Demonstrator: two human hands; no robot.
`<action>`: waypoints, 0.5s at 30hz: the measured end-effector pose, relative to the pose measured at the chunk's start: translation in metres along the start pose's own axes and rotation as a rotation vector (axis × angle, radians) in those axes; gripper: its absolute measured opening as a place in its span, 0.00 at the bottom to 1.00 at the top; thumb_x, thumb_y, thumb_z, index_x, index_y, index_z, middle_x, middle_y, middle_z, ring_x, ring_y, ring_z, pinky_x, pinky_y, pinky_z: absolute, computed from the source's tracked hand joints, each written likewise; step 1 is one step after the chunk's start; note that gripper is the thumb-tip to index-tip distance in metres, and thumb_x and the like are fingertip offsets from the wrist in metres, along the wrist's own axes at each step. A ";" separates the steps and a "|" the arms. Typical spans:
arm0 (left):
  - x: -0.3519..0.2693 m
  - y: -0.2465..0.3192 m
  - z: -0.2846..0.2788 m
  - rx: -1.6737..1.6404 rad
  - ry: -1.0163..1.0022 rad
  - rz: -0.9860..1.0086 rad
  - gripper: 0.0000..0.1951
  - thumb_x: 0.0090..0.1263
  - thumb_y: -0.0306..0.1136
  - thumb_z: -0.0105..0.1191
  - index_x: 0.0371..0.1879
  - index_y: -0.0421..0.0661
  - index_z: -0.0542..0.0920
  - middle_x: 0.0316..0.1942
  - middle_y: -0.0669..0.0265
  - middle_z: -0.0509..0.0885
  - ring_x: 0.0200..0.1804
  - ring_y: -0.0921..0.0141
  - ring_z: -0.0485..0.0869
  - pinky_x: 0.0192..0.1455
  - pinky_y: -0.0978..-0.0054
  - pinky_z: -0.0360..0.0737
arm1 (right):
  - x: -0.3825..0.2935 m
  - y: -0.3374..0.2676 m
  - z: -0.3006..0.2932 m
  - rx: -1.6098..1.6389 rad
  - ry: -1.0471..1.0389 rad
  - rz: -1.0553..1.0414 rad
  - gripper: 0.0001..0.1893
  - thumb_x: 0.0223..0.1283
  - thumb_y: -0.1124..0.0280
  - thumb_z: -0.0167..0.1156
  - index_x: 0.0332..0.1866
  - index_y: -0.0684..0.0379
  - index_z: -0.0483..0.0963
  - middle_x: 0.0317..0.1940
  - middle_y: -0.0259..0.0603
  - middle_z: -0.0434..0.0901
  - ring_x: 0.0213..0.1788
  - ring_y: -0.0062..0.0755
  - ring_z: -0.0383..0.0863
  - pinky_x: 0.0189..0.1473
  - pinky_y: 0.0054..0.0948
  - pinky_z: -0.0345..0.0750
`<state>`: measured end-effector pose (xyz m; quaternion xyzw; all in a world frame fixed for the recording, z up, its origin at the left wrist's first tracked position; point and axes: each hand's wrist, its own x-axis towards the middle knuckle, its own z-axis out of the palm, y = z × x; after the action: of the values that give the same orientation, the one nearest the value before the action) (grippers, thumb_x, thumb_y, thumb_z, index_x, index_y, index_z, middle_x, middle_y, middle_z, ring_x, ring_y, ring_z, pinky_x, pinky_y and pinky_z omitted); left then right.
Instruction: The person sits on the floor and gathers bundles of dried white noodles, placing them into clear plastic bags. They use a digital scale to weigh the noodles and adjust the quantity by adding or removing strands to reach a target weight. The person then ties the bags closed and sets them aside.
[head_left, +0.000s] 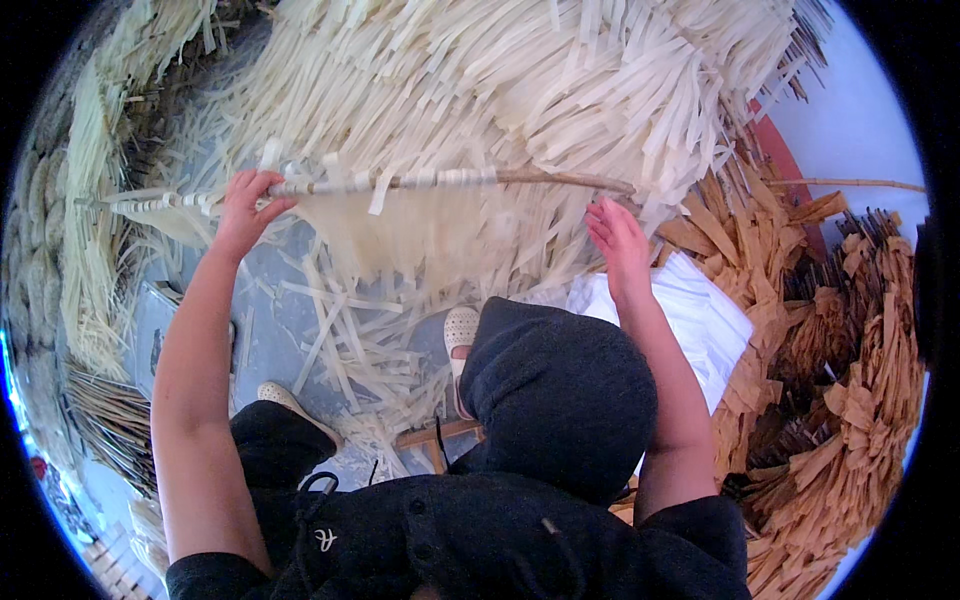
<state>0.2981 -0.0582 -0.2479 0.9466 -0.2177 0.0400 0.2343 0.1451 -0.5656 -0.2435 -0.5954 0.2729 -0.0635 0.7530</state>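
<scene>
A long thin wooden stick (555, 178) lies crosswise before me, with pale flat strips (420, 240) looped around much of its length and hanging from it. My left hand (251, 202) grips the wrapped part of the stick toward its left end, thumb and fingers around it. Near the bare right end, my right hand (613, 225) is raised just below the stick, fingers loosely curled and apart; no object shows in it. The hanging strips look blurred.
Heaped pale strips (450, 75) spread beyond the stick. Brown strips on sticks (862, 420) are piled at right, beside a white sheet (697, 315). Loose strips (360, 360) litter the floor near my shoes. Thin brown sticks (112, 420) lie at left; a wooden stool (435, 435) is below me.
</scene>
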 end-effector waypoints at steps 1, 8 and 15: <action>-0.006 0.001 0.000 -0.008 0.012 0.026 0.19 0.56 0.40 0.68 0.44 0.47 0.81 0.38 0.64 0.78 0.47 0.60 0.75 0.54 0.65 0.71 | 0.005 -0.005 0.007 0.071 -0.012 0.038 0.18 0.69 0.60 0.55 0.57 0.61 0.73 0.52 0.42 0.79 0.54 0.31 0.77 0.58 0.32 0.72; -0.026 0.048 -0.003 -0.048 0.130 0.064 0.16 0.55 0.39 0.68 0.41 0.49 0.83 0.37 0.63 0.78 0.46 0.59 0.75 0.52 0.64 0.71 | 0.017 0.013 0.064 0.259 -0.579 0.149 0.18 0.71 0.55 0.50 0.55 0.57 0.73 0.58 0.41 0.77 0.55 0.31 0.77 0.60 0.35 0.72; -0.017 0.092 0.004 0.086 0.076 0.055 0.19 0.60 0.41 0.64 0.52 0.58 0.80 0.40 0.62 0.77 0.47 0.56 0.74 0.53 0.61 0.73 | 0.022 0.004 0.047 0.116 -0.404 -0.058 0.17 0.70 0.55 0.52 0.53 0.55 0.75 0.60 0.36 0.76 0.53 0.24 0.74 0.52 0.25 0.71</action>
<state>0.2430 -0.1269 -0.2151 0.9473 -0.2328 0.0914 0.2003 0.1856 -0.5327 -0.2483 -0.5593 0.0951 0.0200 0.8232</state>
